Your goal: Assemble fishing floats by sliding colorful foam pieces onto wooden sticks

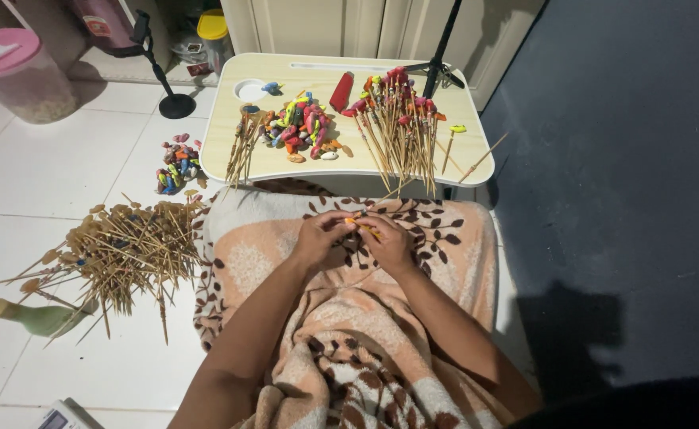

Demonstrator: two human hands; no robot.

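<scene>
Left hand and right hand pinch one thin wooden stick with orange tip | over patterned peach blanket, lap as work surface | heap of bare wooden sticks within left reach.

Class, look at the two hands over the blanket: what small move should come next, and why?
Probably push the orange piece further onto the stick. Both the left hand and right hand pinch them together over the blanket, and finished sticks on the table carry coloured pieces at their tips.
</scene>
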